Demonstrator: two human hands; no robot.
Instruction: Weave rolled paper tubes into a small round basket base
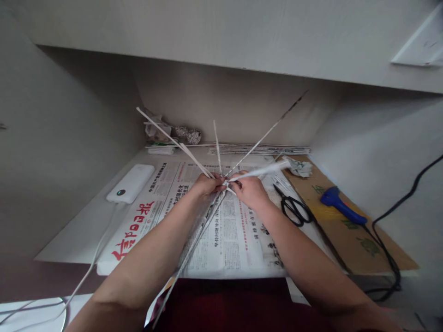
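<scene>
Your left hand [207,184] and right hand [252,190] pinch the paper strips [217,146] near their crossing, above the newspaper [162,193]. The strips look light and springy but easily creased, so hold them gently close to the crossing; their long ends fan outward, well left of the scissors [294,210].

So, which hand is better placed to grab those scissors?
Probably the right hand: the black scissors lie closer to it than to the left hand. Both hold paper strips.
</scene>
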